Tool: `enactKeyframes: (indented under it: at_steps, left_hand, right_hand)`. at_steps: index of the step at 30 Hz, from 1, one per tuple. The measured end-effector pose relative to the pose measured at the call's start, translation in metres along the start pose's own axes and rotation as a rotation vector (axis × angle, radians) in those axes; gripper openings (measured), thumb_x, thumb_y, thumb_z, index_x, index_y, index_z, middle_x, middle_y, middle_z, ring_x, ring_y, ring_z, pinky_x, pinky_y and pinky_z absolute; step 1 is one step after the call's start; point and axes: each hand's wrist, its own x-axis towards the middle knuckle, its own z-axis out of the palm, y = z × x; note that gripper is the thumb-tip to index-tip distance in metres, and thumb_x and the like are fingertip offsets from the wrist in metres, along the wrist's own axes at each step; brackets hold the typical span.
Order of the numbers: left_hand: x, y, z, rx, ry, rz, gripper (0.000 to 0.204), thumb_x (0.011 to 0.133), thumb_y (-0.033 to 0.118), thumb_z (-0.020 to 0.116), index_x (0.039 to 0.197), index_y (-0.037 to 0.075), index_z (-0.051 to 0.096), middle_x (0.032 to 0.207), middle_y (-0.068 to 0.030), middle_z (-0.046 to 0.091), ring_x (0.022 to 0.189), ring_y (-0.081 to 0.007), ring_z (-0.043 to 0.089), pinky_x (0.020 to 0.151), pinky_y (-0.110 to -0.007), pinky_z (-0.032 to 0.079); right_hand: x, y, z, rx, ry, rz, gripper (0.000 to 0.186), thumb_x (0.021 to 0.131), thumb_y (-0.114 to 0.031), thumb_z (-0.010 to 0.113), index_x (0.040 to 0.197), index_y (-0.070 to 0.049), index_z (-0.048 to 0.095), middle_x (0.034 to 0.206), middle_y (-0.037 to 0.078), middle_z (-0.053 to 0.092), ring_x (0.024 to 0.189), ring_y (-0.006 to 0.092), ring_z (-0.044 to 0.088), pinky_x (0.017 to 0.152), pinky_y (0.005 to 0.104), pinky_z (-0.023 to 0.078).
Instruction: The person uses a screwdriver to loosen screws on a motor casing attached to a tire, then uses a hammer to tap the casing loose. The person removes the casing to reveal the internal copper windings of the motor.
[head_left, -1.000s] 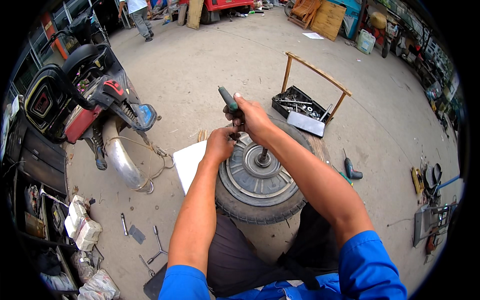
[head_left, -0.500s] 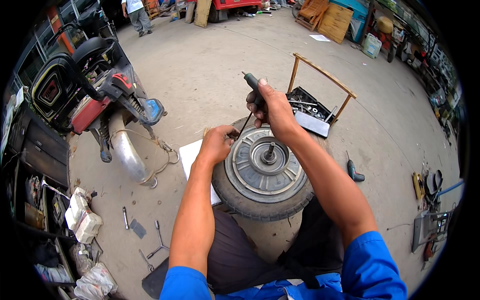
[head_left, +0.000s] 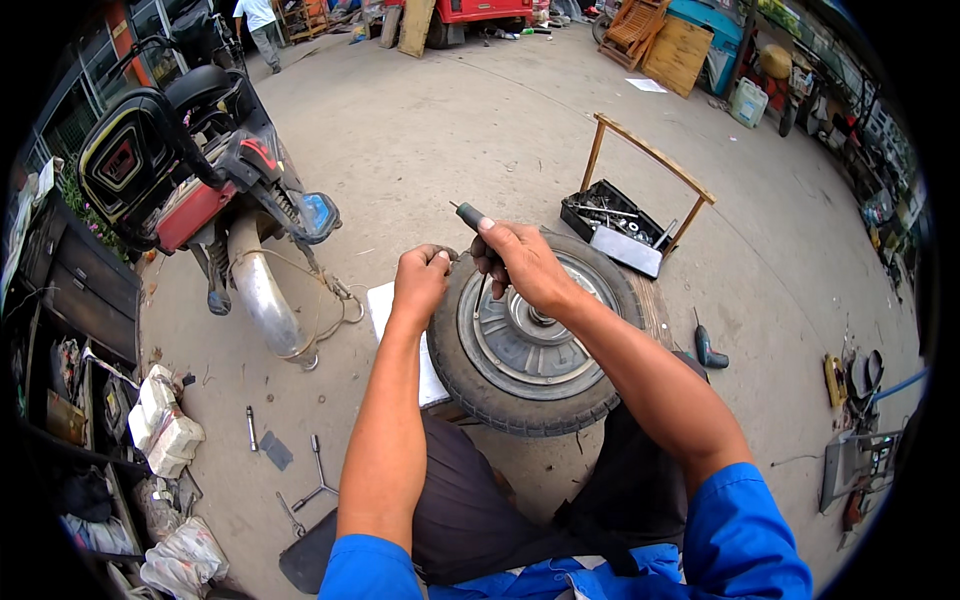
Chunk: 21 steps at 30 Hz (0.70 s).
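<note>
Green plastic is showing above the right hand (head_left: 522, 262), whose fingers I am seeing wrapped closed around a screwdriver (head_left: 467, 213), its dark shaft pointing down toward the wheel's hub. The left hand (head_left: 421, 282) is curling partly closed, thumb and fingertips meeting beside the tyre's upper left edge; I cannot tell whether they are pinching something small.

Both forearms are reaching up from the lower edge of the frame, the left rising nearly straight, the right slanting leftward over the wheel (head_left: 520, 368). That wheel is lying hub-up at the centre of the frame, just beyond the person's knees.

Around it I am viewing grey concrete (head_left: 400, 140). A black toolbox (head_left: 577, 222) is sitting at upper right of centre, a drill (head_left: 709, 350) is lying farther right, and a scooter (head_left: 195, 205) is standing at upper left.
</note>
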Motion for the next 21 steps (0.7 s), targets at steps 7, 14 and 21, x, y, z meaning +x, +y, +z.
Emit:
enactKeyframes:
  at_steps: [7,14,21]
  left_hand:
    - [-0.005,0.008,-0.009,-0.283,-0.048,-0.204,0.017,0.098,0.008,0.050,0.104,-0.004,0.062,0.077,-0.0052,0.058,0.051,-0.0082,0.043,0.042,-0.024,0.028]
    - [-0.013,0.021,-0.008,-0.225,-0.091,-0.210,0.021,0.086,-0.002,0.049,0.102,-0.004,0.062,0.077,-0.0055,0.060,0.053,-0.0078,0.046,0.042,-0.023,0.029]
    - [-0.031,0.029,-0.003,0.180,-0.232,0.013,0.010,0.086,0.002,0.060,0.091,-0.001,0.068,0.081,-0.0007,0.063,0.069,-0.0085,0.052,0.064,-0.028,0.043]
  right_hand:
    - [0.000,0.006,0.002,-0.002,-0.002,-0.001,0.052,0.103,-0.047,0.046,0.090,0.001,0.062,0.075,0.005,0.057,0.061,0.0105,0.053,0.049,0.0278,0.049]
    - [-0.001,0.004,0.003,-0.007,0.017,0.021,0.052,0.102,-0.045,0.048,0.088,0.003,0.062,0.073,0.007,0.058,0.059,0.0129,0.056,0.051,0.0286,0.048]
    - [-0.008,0.007,0.013,-0.089,-0.059,-0.052,0.052,0.101,-0.044,0.049,0.087,0.004,0.062,0.071,0.006,0.058,0.057,0.0129,0.055,0.051,0.0285,0.046]
